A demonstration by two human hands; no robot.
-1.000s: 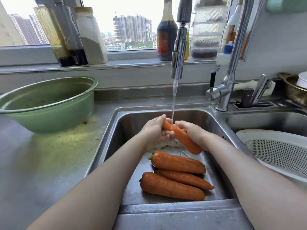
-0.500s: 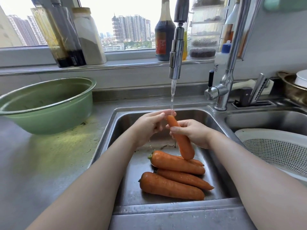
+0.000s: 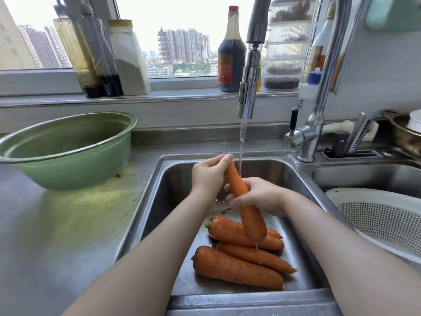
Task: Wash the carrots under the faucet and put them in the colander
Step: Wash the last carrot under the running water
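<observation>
I hold one orange carrot (image 3: 248, 213) steeply tilted over the left sink basin (image 3: 173, 179). My left hand (image 3: 208, 175) pinches its narrow top end, and my right hand (image 3: 259, 197) grips its middle. Water runs from the faucet head (image 3: 248, 92) and falls just right of the carrot's tip. Three more carrots (image 3: 237, 265) lie on the basin floor below. The white colander (image 3: 382, 220) sits in the right basin, holding nothing that I can see.
A green basin (image 3: 68, 151) stands on the steel counter at the left. Bottles and jars (image 3: 231, 51) line the window sill. The faucet lever (image 3: 296, 135) and a knife block (image 3: 355, 142) stand behind the sinks.
The carrot swung from nearly level to steeply upright. My left hand moved up to its tip and my right hand slid down its middle.
</observation>
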